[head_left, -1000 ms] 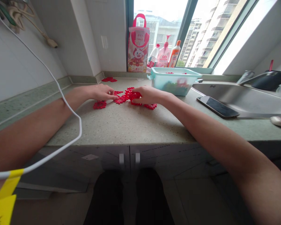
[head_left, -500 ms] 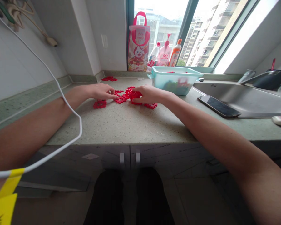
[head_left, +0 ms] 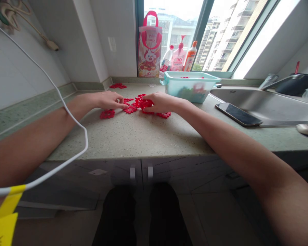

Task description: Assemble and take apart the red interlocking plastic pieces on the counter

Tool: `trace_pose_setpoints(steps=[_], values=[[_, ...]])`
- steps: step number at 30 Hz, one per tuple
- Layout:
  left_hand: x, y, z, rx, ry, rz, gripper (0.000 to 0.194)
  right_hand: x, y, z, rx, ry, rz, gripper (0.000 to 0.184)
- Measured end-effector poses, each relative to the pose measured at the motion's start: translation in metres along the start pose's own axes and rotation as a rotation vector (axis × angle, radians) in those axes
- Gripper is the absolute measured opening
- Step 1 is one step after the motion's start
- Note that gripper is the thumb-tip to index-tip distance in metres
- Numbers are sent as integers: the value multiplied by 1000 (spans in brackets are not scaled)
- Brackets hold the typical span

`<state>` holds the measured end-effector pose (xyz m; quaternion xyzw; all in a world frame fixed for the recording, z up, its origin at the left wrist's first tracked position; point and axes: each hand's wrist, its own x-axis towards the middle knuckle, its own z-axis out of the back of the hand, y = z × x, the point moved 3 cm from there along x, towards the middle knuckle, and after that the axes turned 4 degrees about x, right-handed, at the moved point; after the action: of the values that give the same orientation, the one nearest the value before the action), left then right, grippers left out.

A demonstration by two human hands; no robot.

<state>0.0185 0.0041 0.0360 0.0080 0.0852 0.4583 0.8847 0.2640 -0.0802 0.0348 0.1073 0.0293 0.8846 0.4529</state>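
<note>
Over the counter, my right hand is closed around a cluster of joined red plastic snowflake pieces. My left hand has its fingers pinched at the left edge of a red snowflake piece, which meets the cluster; whether the two are joined I cannot tell. Just below the left hand lies a loose red piece. Another red piece lies partly under the right hand, and one more shows behind the left fingertips.
A pale teal plastic tub stands behind my right wrist. More red pieces lie at the back wall. A phone rests beside the steel sink. A gift bag and bottles line the window. A white cable hangs across my left forearm.
The whole view has shifted slightly. Both hands stay almost in place, the left still at the snowflake piece and the right still around the cluster.
</note>
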Motion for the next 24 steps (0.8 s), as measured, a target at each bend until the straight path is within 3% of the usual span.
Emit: trace_pose_setpoints(steps=[24], values=[[7, 8, -3, 36, 6, -11, 82, -1, 4, 1, -36, 15, 31, 23]])
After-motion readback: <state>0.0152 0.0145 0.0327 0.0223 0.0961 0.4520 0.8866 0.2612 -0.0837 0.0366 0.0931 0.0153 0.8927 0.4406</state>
